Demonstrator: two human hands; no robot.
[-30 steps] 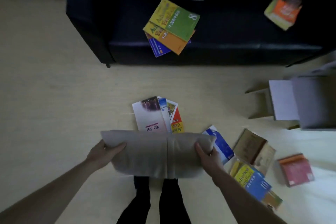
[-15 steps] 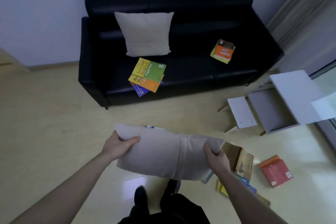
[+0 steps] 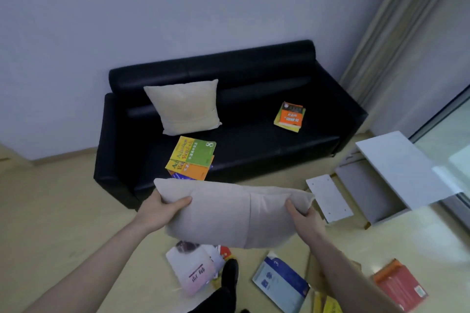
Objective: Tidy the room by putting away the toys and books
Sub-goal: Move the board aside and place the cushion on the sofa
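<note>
Both hands hold a pillow at centre frame

The left hand (image 3: 159,208) and right hand (image 3: 304,218) grip opposite ends of the pillow (image 3: 229,213); books (image 3: 192,157) lie on the sofa (image 3: 254,134) above, more books (image 3: 279,282) on the floor below.

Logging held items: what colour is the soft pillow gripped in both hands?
Plain beige soft pillow, clearest in the head view.

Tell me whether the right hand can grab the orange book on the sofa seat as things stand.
Probably not yet. The right hand grips one end of the beige cushion, the left hand the other, and the orange book lies well back on the sofa, clearly beyond it. Nothing covers the book.
</note>
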